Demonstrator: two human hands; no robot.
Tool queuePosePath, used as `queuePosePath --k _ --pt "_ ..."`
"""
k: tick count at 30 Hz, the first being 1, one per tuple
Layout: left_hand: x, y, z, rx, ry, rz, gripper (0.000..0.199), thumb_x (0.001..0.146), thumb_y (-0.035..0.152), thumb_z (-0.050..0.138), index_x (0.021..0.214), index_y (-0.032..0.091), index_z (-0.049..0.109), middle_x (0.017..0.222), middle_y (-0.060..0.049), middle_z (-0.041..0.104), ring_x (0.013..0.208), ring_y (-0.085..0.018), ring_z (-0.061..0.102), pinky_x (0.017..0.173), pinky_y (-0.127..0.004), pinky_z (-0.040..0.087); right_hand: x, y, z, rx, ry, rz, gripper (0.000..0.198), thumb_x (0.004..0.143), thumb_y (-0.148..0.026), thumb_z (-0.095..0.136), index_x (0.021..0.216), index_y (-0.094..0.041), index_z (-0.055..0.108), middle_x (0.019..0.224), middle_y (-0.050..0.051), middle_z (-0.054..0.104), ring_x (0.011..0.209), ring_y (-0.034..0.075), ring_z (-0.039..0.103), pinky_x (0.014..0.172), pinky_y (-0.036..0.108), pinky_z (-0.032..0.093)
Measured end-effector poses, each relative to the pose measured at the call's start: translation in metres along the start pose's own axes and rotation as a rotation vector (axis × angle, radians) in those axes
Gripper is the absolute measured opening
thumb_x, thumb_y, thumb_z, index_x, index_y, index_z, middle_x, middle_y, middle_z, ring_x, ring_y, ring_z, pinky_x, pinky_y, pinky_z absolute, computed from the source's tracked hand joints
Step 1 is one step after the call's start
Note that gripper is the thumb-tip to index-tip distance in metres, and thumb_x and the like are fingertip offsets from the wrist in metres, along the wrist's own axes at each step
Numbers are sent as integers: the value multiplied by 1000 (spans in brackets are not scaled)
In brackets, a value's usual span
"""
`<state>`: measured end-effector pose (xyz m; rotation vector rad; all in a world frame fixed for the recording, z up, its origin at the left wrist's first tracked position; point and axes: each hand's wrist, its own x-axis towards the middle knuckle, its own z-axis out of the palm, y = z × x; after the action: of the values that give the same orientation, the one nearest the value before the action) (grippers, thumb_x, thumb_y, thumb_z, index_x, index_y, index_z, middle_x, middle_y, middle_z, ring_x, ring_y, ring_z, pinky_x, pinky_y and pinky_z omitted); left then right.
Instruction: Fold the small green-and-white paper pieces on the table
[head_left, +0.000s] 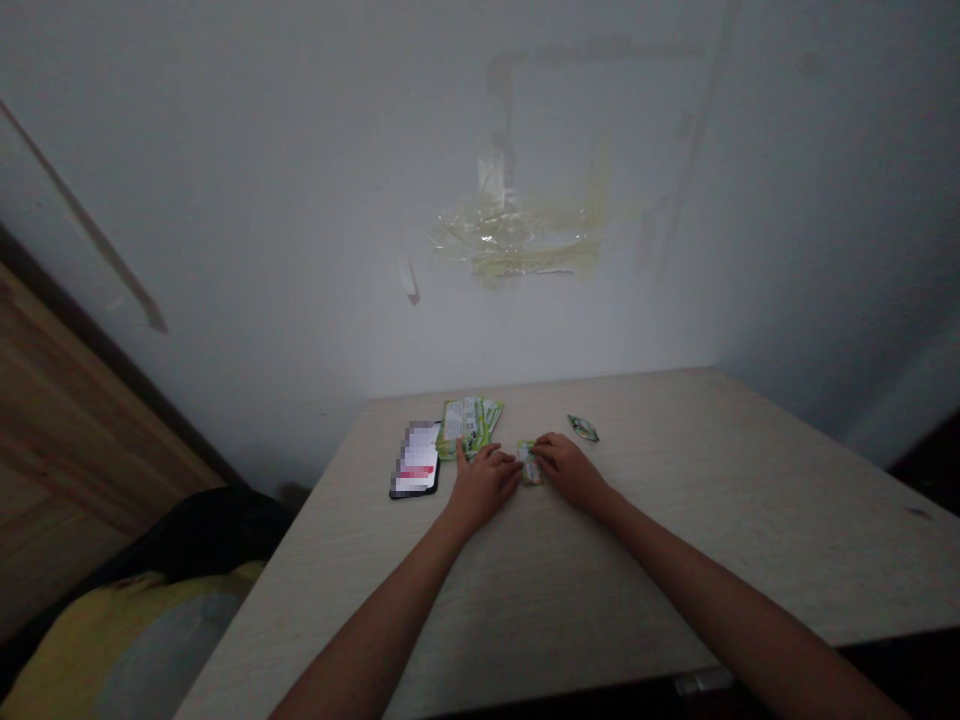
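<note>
A small green-and-white packet (530,465) lies on the table between my two hands. My left hand (484,487) rests at its left side, thumb spread away toward a fanned pile of green-and-white packets (463,420) and fingertips at the small packet's edge. From the other side, my right hand (576,472) has its fingers drawn together on the packet's right edge. What the print says is too small to read. Beyond the right hand lies another small, folded-looking green packet (583,428), which neither hand touches.
A phone (416,462) with a lit, blurred screen lies left of the pile. The pale wooden table (675,560) meets a wall (300,200) with peeling tape (525,235) at the back. A yellow-and-grey soft item (142,640) and wooden panelling (67,430) are at the left.
</note>
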<state>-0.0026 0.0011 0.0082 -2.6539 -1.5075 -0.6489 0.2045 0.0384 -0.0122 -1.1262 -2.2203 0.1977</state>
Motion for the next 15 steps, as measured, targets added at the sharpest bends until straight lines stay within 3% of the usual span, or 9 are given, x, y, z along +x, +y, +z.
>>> queuePosePath --k 5,11,15 --pt "4 0 2 -15 -6 -43 22 93 37 51 107 36 68 112 0 70 125 -25 48 107 -72 -8 -3 1 1 106 -24 -36 23 86 -12 55 100 -17 73 103 9 69 100 19 60 93 33 45" --pt "12 6 5 -6 18 -92 25 94 39 48 89 27 70 99 -2 68 117 -23 51 108 -71 -4 -3 -2 0 126 -46 -22 22 87 -14 56 102 -16 72 105 9 69 101 18 60 94 31 46" --pt "14 11 7 11 38 -113 20 90 42 55 91 27 68 102 -1 65 112 -23 53 108 -72 -3 -5 -5 -5 158 -73 -6 24 88 -14 55 107 -17 70 109 9 67 103 18 60 95 31 45"
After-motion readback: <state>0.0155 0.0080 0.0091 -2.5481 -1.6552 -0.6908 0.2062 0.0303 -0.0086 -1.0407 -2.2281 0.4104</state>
